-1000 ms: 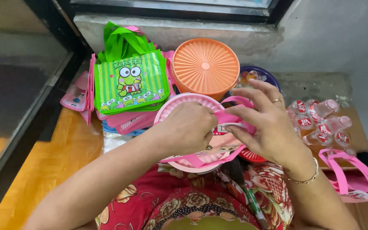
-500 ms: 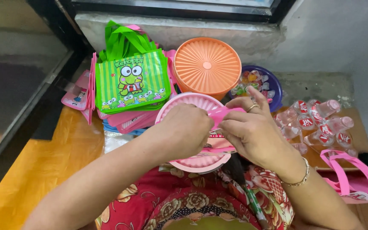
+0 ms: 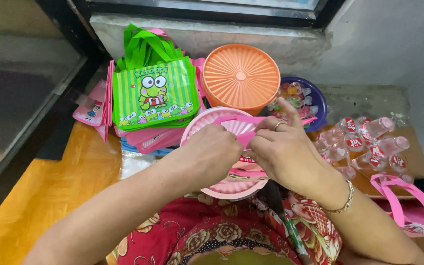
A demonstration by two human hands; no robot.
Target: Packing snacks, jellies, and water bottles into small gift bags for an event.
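My left hand [image 3: 213,152] and my right hand [image 3: 281,149] meet over a pink ribbed round lid [image 3: 207,120] that rests above my lap. Both pinch a small pink bag [image 3: 245,139] by its top edge and handles, which stretch toward the right. The bag's lower part shows below my hands, over the lid. My right hand wears a ring and a bracelet.
A green striped frog bag [image 3: 154,93] stands on a stack of pink bags [image 3: 148,137]. Behind are an orange ribbed container [image 3: 241,76] and a purple bowl of jelly cups [image 3: 300,95]. Small water bottles [image 3: 369,140] lie at right, another pink bag [image 3: 408,206] lower right. Yellow floor [image 3: 40,196] at left.
My right hand has moved left and closed in beside my left hand on the pink bag. The bag is now bunched between both hands over the lid.
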